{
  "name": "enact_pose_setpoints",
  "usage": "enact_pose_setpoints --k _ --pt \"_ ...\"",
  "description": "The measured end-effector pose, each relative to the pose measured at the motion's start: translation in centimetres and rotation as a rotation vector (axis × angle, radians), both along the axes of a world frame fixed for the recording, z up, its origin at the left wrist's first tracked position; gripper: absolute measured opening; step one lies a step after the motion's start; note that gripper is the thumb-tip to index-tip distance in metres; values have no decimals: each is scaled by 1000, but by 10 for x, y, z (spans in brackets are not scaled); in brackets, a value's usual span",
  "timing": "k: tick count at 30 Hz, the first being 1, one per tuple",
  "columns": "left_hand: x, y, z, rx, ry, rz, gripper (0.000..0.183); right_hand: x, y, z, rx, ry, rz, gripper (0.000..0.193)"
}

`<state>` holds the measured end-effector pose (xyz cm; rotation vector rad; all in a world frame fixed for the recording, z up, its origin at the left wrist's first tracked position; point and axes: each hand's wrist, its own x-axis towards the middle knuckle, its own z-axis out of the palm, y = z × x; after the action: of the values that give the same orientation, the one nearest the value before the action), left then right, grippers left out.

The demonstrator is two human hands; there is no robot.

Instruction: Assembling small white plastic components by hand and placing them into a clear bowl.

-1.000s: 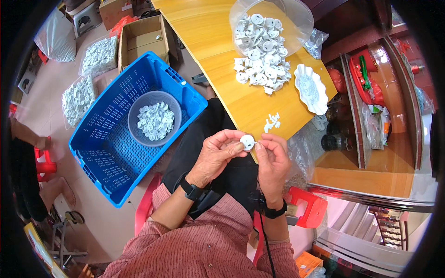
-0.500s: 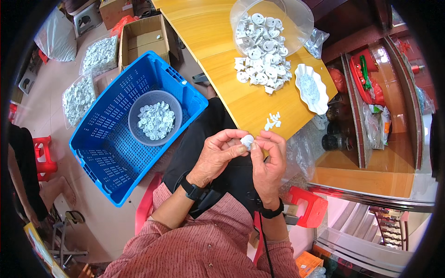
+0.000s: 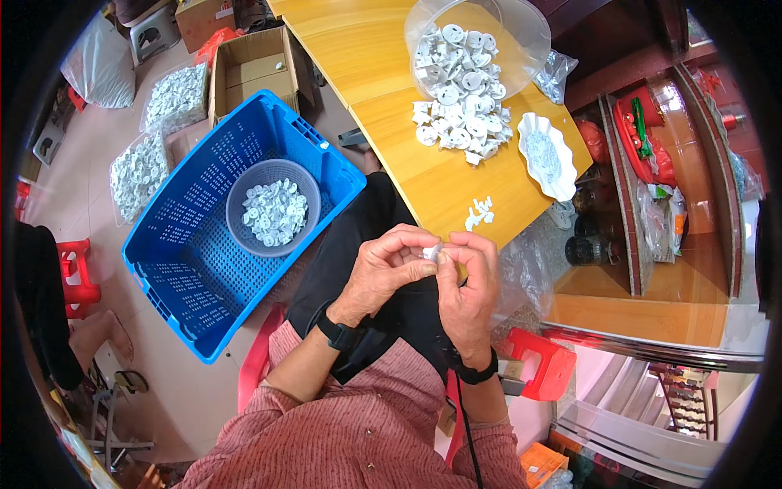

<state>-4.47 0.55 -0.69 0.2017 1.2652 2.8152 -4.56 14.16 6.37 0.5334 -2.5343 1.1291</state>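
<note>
Over my lap, just off the table's near corner, both hands pinch one small white plastic part (image 3: 432, 252). My left hand (image 3: 387, 269) grips it between thumb and fingertips from the left. From the other side, my right hand (image 3: 468, 285) has thumb and forefinger closed on it; the fingers hide much of the part. Beyond them on the table lies a small group of tiny white pieces (image 3: 479, 213). Farther back, round white plastic parts (image 3: 464, 122) spill from a tipped clear tub (image 3: 521, 37). A white scalloped dish (image 3: 558, 183) holds small clear or bluish bits.
At my left stands a blue plastic basket (image 3: 175, 244) with a grey bowl (image 3: 236, 232) of white parts inside. Past it are a cardboard box (image 3: 252, 77) and bags of white parts (image 3: 138, 175). A red stool (image 3: 546, 367) is at right; another person's leg (image 3: 102, 334) shows far left.
The white part has been turned between my fingers, so its round face no longer shows. My right fingers have shifted slightly left, closer over it.
</note>
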Motion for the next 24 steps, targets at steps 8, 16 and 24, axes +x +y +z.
enact_pose_setpoints --k 8,16,24 --pt "0 -1 0 2 -36 -23 29 -3 7 -7 -111 -63 45 10" --pt "1 0 1 98 -107 -37 29 -3 4 -4 -62 -61 43 10" --pt "1 1 -1 25 -50 12 26 -1 -1 -3 15 -9 58 13"
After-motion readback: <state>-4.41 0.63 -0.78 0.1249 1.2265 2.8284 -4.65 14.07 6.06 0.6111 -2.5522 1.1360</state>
